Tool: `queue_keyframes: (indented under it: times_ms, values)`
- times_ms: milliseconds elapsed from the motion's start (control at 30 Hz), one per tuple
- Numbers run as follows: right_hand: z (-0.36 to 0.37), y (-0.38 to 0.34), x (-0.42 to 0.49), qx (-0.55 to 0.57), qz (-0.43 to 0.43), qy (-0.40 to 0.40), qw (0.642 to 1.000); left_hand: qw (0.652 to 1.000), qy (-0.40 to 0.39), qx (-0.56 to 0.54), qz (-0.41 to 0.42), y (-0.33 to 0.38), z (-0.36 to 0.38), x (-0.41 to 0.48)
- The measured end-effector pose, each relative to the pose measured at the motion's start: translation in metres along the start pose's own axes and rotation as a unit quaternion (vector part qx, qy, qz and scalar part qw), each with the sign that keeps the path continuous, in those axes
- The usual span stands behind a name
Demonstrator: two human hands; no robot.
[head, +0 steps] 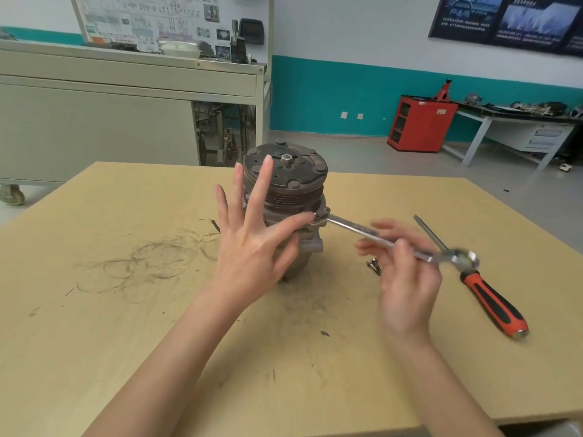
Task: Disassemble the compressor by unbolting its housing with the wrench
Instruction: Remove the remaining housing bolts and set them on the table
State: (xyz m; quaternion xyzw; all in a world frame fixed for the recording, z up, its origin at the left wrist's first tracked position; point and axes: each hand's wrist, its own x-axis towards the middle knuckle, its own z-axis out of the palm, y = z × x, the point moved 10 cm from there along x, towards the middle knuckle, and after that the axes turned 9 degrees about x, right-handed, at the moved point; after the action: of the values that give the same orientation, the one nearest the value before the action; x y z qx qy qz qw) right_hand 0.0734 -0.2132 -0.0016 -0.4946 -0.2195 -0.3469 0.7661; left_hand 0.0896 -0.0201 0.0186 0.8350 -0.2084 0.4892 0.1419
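Compressor (285,181) upright on table (126,342) | wrench (353,227) ring end on housing bolt, handle out right | left hand (252,257) fingers spread wide, fingertip steadying ring, likely against slipping | right hand (407,279) blurred at handle, grip cannot be told

compressor (285,197): dark rusty-brown clutch plate on top, dull grey body below, brassy centre nut.
wrench (353,227): bright silver, right of compressor.
screwdriver (492,302): orange-red handle with black grip panels, grey shaft, further right of compressor.
bolt (373,267): dark with brassy glint, just right of compressor base.
worktop (94,310): pale tan, faint wood grain; dark looping scuff rings left of compressor, grey smudges in front of it.
wall (331,99): white above, teal band below, behind compressor.
cabinet (421,124): red, far behind-right of compressor.
cart (94,105): beige-grey, behind-left of compressor.
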Motion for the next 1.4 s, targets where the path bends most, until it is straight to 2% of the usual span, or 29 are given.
queue_keyframes:
  times_ms: [67,167,233,333,433,533,600,667,733,767,800,833,1000,1033,1067,1133,1167,1200,1233,1300,1400]
  values:
    - [-0.02,0.038,0.03,0.081,0.154,0.037,0.984,1.0,0.01,0.01,0.02,0.005,0.0,0.0]
    - [-0.01,0.082,0.058,0.116,0.338,-0.042,0.933,0.999,0.021,0.01,0.032,0.01,0.0,0.001]
    - [0.009,0.094,0.063,0.141,0.39,-0.105,0.904,0.999,0.027,0.007,0.035,0.012,0.0,0.002]
    - [0.038,0.09,0.061,0.137,0.395,-0.198,0.886,0.999,0.033,0.003,0.03,0.012,-0.001,0.001]
    - [0.043,0.059,0.066,0.084,0.298,-0.213,0.927,0.999,0.032,-0.005,0.019,0.01,0.0,-0.001]
    - [0.041,0.011,0.06,-0.031,0.118,-0.17,0.978,1.0,0.016,-0.012,0.006,0.009,0.004,-0.002]
    - [0.05,-0.012,0.039,-0.134,0.013,-0.165,0.977,1.0,0.008,-0.015,0.003,0.008,0.007,-0.003]
    - [0.063,-0.028,0.017,-0.268,-0.095,-0.161,0.945,1.0,0.003,-0.021,0.001,0.007,0.008,-0.004]
    - [0.083,-0.043,-0.01,-0.4,-0.278,-0.167,0.857,1.0,0.003,-0.028,0.002,0.007,0.008,-0.004]
    - [0.092,-0.045,-0.022,-0.433,-0.338,-0.169,0.818,0.999,0.004,-0.032,0.002,0.007,0.008,-0.004]
    - [0.097,-0.043,-0.031,-0.45,-0.364,-0.172,0.797,0.999,0.005,-0.035,0.003,0.007,0.008,-0.004]
    - [0.101,-0.041,-0.036,-0.461,-0.374,-0.175,0.786,0.999,0.007,-0.035,0.005,0.006,0.008,-0.004]
    - [0.105,-0.033,-0.05,-0.457,-0.387,-0.192,0.777,0.999,0.015,-0.034,0.024,0.006,0.008,-0.005]
    - [0.099,-0.032,-0.048,-0.446,-0.374,-0.191,0.79,0.999,0.014,-0.034,0.026,0.006,0.009,-0.005]
    - [0.087,-0.031,-0.04,-0.412,-0.326,-0.178,0.832,0.999,0.011,-0.028,0.031,0.006,0.009,-0.005]
    - [0.05,-0.01,-0.016,-0.255,-0.115,-0.117,0.953,1.0,0.009,-0.012,0.024,0.002,0.01,-0.007]
    - [0.039,0.004,-0.009,-0.154,-0.028,-0.098,0.983,1.0,0.009,-0.013,0.013,-0.002,0.009,-0.009]
    - [0.03,0.017,-0.001,-0.062,0.03,-0.087,0.994,1.0,0.013,-0.017,-0.001,-0.007,0.007,-0.01]
    - [0.025,0.031,0.01,0.024,0.09,-0.082,0.992,1.0,0.018,-0.022,-0.014,-0.012,0.004,-0.011]
    - [0.027,0.058,0.035,0.142,0.225,-0.097,0.959,0.999,0.02,-0.023,-0.03,-0.02,0.001,-0.012]
    - [0.044,0.085,0.057,0.165,0.356,-0.167,0.905,0.999,0.006,-0.018,-0.026,-0.018,0.006,-0.011]
